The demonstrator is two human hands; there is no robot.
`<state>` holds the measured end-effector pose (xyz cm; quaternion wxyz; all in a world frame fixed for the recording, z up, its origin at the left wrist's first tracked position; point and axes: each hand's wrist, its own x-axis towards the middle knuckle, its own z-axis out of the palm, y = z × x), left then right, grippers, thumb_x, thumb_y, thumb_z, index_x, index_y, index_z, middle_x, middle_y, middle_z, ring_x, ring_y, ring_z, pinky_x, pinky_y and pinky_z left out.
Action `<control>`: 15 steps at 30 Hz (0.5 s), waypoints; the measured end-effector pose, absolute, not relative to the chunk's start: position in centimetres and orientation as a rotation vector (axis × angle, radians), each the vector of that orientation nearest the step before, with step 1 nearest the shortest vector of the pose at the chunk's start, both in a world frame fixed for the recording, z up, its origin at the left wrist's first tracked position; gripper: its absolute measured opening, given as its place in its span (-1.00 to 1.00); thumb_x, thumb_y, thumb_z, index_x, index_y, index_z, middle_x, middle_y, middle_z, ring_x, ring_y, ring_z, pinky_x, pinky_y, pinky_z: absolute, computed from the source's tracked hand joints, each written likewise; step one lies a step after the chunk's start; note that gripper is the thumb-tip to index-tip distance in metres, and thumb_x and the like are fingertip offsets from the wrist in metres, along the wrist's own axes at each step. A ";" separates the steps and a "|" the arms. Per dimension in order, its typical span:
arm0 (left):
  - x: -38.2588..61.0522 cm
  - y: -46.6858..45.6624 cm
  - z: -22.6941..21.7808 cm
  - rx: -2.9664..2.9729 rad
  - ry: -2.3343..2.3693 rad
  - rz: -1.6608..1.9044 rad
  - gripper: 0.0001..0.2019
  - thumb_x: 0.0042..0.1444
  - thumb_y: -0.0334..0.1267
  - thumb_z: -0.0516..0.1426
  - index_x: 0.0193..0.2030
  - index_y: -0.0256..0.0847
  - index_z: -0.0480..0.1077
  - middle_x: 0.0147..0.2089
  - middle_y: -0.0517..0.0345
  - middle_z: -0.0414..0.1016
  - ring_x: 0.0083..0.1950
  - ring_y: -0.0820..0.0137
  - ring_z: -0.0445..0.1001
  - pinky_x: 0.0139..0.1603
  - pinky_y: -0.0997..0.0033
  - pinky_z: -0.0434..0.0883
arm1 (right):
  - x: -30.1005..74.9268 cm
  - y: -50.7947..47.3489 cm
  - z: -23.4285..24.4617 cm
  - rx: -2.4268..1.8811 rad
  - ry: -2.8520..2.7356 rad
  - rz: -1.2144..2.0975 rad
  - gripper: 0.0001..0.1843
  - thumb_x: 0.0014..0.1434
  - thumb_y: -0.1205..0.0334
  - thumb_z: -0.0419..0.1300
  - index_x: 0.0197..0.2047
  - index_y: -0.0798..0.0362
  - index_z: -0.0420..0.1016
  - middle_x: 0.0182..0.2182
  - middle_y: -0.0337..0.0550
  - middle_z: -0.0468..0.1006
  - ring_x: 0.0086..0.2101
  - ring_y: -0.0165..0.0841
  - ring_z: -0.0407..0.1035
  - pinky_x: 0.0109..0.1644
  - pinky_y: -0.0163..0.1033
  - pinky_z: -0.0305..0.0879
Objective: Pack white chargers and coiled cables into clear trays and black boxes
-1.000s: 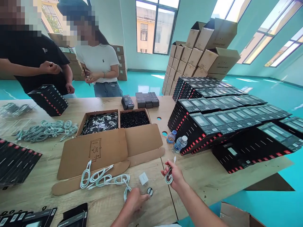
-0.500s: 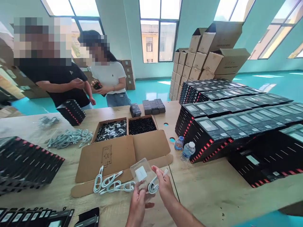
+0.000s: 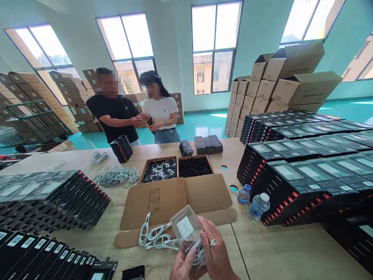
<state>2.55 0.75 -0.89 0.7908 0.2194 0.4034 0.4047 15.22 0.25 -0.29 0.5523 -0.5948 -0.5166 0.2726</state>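
My left hand [image 3: 184, 266] grips the lower end of a clear plastic tray [image 3: 190, 211], thumb on its near side. A white charger block [image 3: 184, 228] sits in the tray's upper part. At the lower end is a coiled white cable [image 3: 199, 254], partly hidden by fingers. My right hand [image 3: 216, 245] presses against the tray's right side and the coil, its fingers close together. A white cable end [image 3: 213, 242] pokes out between those fingers. Several looped white cables [image 3: 157, 236] lie just left of the tray, on the near flap of an opened cardboard box [image 3: 154, 204].
Behind the flaps, two box compartments hold black-and-silver pieces [image 3: 160, 170] and small black parts [image 3: 195, 166]. Two water bottles [image 3: 258, 207] stand at right before stacked black boxes [image 3: 288, 182]. More black boxes [image 3: 78, 198] and bundled cables [image 3: 118, 177] lie left. Two people [image 3: 116, 116] stand across the table.
My right hand has brought the cable coil down into the tray's lower end. The view has shifted left and up. Across the table, the two people's hands have come together at a small dark box.
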 end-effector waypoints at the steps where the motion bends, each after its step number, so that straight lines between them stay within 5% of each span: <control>1: 2.6 0.8 -0.4 0.472 0.879 0.899 -0.46 -0.23 0.08 0.48 -0.14 -0.11 0.53 -0.14 -0.02 0.70 -0.10 0.07 0.68 -0.03 0.06 0.56 | 15.1 0.1 0.0 -1.416 -1.244 0.648 -0.49 0.41 -0.09 0.01 0.29 -0.14 0.48 0.26 -0.06 0.50 0.28 -0.02 0.31 0.44 0.24 0.11; 7: 1.4 1.5 3.2 0.625 1.058 0.967 -0.48 -0.30 0.04 0.51 -0.23 -0.17 0.54 -0.20 0.05 0.70 -0.11 0.11 0.67 -0.11 0.20 0.60 | 16.4 -1.3 1.9 -1.250 -1.244 1.161 -0.22 0.26 0.06 0.17 0.50 -0.12 0.09 0.46 -0.12 0.16 0.42 -0.11 0.05 0.48 0.11 -0.02; 10: 0.5 1.8 4.4 0.685 1.050 0.900 -0.46 -0.27 0.07 0.49 -0.19 -0.17 0.53 -0.15 0.01 0.70 -0.06 0.04 0.66 -0.10 0.13 0.61 | 18.1 -1.7 2.5 -1.011 -1.026 1.524 -0.29 0.23 0.06 0.14 0.44 -0.12 0.24 0.37 -0.06 0.34 0.32 -0.12 0.25 0.32 0.03 0.24; 15: 0.5 1.3 5.0 0.719 1.068 0.861 -0.50 -0.18 0.08 0.46 -0.17 -0.16 0.52 -0.07 -0.02 0.71 0.03 0.01 0.64 -0.09 0.16 0.60 | 18.6 -1.1 3.3 -1.152 -0.926 1.504 -0.34 0.08 -0.06 0.36 0.21 0.02 0.51 -0.05 -0.01 0.63 -0.16 -0.23 0.51 -0.09 -0.13 0.38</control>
